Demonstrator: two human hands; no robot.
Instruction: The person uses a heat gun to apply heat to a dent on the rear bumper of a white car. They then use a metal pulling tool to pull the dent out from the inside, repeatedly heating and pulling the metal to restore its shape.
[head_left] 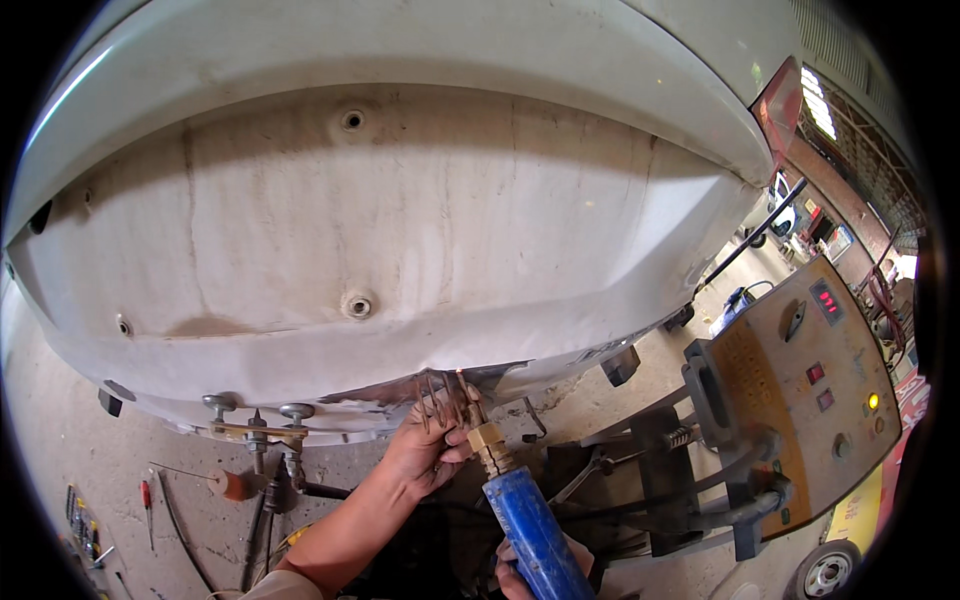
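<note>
Low on a white car's dented rear panel (400, 230), a stretch of paint is worn to bare dark metal (500, 375). My left hand (425, 450) is closed at that patch, its fingers pinching thin coppery metal prongs (432, 400) beside the tip of a spot-welding gun. Blue-bodied with a brass collar, the gun (530, 530) points up at the metal, and a small bright orange spot shows at its tip. My right hand (515, 580) is wrapped round the gun's body at the lower edge, mostly hidden behind it.
A control box (800, 400) with lit indicators and a black handle stands on a cart to the right. Left of my forearm, a metal clamp bar (258, 430) with round knobs and cables attaches near the panel's lower edge. Screwdrivers (147, 512) lie on the concrete floor.
</note>
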